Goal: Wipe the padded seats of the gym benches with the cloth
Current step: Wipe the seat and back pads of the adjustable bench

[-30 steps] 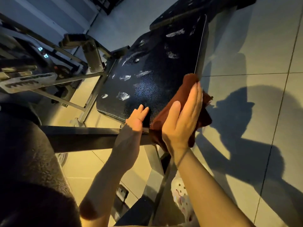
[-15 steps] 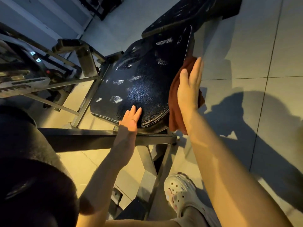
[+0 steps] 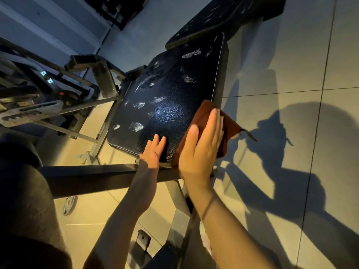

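A black padded seat with worn pale patches fills the middle of the head view. A dark red cloth hangs over the seat's right edge. My right hand lies flat on the cloth with straight fingers, pressing it against the side of the pad. My left hand rests with straight fingers on the near edge of the seat, just left of the cloth. A second black pad slopes up behind the seat.
The bench's steel frame crosses in front of me under both wrists. More metal gym equipment stands at the left. Tiled floor spreads to the right, with strong shadows on it. A dark rounded pad sits at lower left.
My right hand has slid the cloth back toward me along the seat's right edge, from the far end to the near end. My left hand has stayed on the near edge.
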A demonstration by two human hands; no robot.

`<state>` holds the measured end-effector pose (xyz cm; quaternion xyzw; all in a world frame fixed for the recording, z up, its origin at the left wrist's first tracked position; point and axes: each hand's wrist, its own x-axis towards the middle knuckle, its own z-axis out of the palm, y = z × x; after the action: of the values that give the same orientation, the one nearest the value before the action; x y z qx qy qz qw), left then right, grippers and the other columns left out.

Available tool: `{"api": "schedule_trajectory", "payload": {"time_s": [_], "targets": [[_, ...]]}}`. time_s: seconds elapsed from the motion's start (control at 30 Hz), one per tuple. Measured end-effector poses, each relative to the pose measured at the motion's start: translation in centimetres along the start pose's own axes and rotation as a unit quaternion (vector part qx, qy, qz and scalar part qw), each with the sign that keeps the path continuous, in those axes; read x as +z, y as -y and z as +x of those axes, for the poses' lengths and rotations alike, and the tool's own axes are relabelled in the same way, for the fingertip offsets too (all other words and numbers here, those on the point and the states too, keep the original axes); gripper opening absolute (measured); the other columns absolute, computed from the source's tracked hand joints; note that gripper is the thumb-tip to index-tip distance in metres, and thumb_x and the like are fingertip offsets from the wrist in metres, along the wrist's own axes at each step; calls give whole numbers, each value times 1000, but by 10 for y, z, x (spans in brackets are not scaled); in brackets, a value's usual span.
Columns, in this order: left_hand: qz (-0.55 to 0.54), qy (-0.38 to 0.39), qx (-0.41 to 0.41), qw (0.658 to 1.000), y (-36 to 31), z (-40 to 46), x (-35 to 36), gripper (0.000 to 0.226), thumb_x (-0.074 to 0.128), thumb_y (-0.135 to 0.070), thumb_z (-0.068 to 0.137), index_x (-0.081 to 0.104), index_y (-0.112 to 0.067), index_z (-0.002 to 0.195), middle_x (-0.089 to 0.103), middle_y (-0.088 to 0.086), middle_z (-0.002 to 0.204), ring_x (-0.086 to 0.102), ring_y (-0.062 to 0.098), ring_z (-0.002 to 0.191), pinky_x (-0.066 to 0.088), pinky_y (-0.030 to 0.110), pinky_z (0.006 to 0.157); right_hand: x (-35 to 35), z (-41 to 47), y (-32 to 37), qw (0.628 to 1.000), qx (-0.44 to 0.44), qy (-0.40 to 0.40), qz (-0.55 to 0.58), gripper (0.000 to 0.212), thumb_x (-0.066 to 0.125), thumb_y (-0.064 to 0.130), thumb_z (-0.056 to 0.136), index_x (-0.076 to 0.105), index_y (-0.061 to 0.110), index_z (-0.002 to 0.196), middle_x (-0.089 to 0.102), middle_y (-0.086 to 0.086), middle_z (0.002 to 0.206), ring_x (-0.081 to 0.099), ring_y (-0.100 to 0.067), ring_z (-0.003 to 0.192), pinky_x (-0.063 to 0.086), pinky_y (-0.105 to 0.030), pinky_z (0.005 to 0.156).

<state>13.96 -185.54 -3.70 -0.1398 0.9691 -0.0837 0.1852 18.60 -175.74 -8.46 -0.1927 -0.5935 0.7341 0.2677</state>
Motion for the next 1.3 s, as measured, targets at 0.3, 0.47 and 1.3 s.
{"api": "schedule_trajectory", "payload": {"time_s": [0.3, 0.47, 1.3], "targets": [[-45, -15, 24, 999, -4, -6, 5, 46, 22, -9, 106, 17, -2, 151, 15, 19, 158, 18, 35, 142, 22, 34, 111, -13, 127, 1, 964, 136, 228, -28, 58, 25, 35, 107, -1, 21, 156, 2, 0, 165, 5, -19, 151, 8, -39, 122], [-136, -55, 1, 989, -11, -21, 2, 47, 18, -6, 105, 10, -5, 152, 7, 17, 160, 13, 30, 146, 19, 35, 114, -18, 84, 10, 979, 125, 148, -54, 56, 25, 37, 106, 11, 18, 157, 10, -2, 164, 11, -16, 150, 12, -28, 119], [-178, -396, 200, 879, -73, -46, 8, 43, 40, -39, 97, 59, -20, 131, 42, -6, 149, 18, 10, 147, 12, 25, 119, -11, 146, -6, 965, 88, 246, -6, 56, 29, 28, 107, 4, 18, 156, 2, 2, 164, 1, -7, 149, 1, -14, 112]]}}
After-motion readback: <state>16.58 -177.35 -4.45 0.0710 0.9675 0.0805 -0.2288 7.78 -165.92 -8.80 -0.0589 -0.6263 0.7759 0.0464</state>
